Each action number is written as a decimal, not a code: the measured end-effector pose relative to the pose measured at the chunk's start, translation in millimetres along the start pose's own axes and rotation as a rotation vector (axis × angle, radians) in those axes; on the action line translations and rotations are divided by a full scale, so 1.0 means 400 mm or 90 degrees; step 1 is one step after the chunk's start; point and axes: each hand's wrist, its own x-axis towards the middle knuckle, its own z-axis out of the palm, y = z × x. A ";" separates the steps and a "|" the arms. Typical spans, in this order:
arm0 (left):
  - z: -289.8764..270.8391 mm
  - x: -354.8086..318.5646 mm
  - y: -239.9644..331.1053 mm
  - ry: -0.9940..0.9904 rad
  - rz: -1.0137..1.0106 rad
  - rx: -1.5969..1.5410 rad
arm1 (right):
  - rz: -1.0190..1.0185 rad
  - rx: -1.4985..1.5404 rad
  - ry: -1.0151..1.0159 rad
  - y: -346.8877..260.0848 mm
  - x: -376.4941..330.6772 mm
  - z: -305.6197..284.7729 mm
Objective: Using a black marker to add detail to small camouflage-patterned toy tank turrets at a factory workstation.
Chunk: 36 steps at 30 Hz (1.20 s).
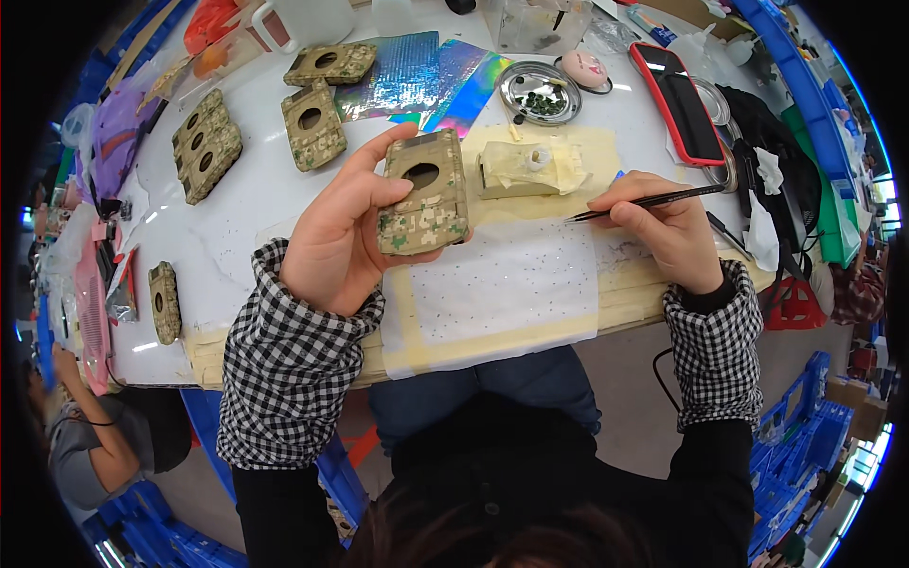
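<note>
My left hand (331,232) is closed around a camouflage toy tank hull (431,213), raised above the table with its round opening showing. In my right hand (668,237) are slim black tweezers (686,193), pinched between the fingers. Their tips point left, a little apart from the hull. Under both hands lies a white paper sheet (502,284) dotted with many tiny specks, edged with yellowish tape. Just beyond it stands a small block (516,170) wrapped in pale tape.
Several more camouflage hulls (312,128) lie to the left. A round metal dish (540,93) holds small dark green bits. Nearby are shiny holographic sheets (398,76), a pink egg-shaped object (582,69) and a red-cased phone (677,104). Another person (99,435) sits at far left.
</note>
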 end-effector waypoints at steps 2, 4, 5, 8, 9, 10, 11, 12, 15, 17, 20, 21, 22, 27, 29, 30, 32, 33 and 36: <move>0.001 -0.003 -0.002 0.004 0.005 0.005 | 0.005 -0.007 -0.010 -0.003 0.003 0.002; 0.006 -0.001 -0.008 0.015 0.023 0.003 | -0.004 -0.024 -0.010 -0.001 0.003 0.004; 0.004 -0.001 -0.008 0.003 0.018 0.001 | -0.008 -0.034 -0.009 -0.001 0.003 0.005; -0.003 -0.001 -0.005 -0.019 0.009 0.000 | -0.032 -0.064 -0.015 -0.002 0.006 0.006; -0.004 -0.001 -0.005 -0.019 0.009 0.001 | -0.032 -0.062 -0.014 -0.001 0.007 0.007; -0.005 -0.001 -0.005 -0.021 0.009 0.001 | -0.032 -0.061 -0.013 0.000 0.006 0.007; -0.007 0.000 -0.006 -0.022 0.006 0.002 | -0.033 -0.060 -0.011 0.000 0.007 0.008; -0.008 0.001 -0.006 -0.022 0.003 0.003 | -0.033 -0.064 -0.012 0.001 0.007 0.008; -0.007 0.002 -0.009 -0.016 0.009 0.010 | -0.034 -0.074 -0.013 0.001 0.008 0.009; -0.006 0.002 -0.008 -0.018 0.013 0.011 | -0.036 -0.079 -0.016 -0.001 0.009 0.008; -0.010 0.002 -0.007 -0.023 0.011 0.006 | -0.032 -0.075 -0.016 -0.001 0.008 0.008; -0.009 0.003 -0.009 -0.019 0.012 0.004 | -0.031 -0.073 -0.014 -0.001 0.008 0.009; -0.009 0.003 -0.010 -0.016 0.014 0.003 | -0.030 -0.071 -0.012 -0.001 0.007 0.010; -0.005 0.002 -0.008 -0.010 0.008 0.003 | -0.027 -0.063 -0.005 0.001 0.005 0.010; -0.004 0.001 -0.007 -0.007 -0.002 0.002 | -0.016 -0.051 0.003 0.000 0.001 0.009; -0.005 0.001 -0.008 -0.002 -0.008 0.003 | -0.008 -0.027 0.012 -0.002 -0.002 0.009; -0.004 -0.002 -0.003 0.010 -0.011 0.011 | -0.001 0.021 0.023 -0.011 0.000 0.011; -0.001 -0.003 -0.002 0.014 -0.011 0.017 | -0.016 0.036 0.025 -0.026 0.000 0.015; 0.001 -0.004 0.000 0.003 -0.011 0.028 | -0.068 0.069 0.023 -0.093 0.006 0.037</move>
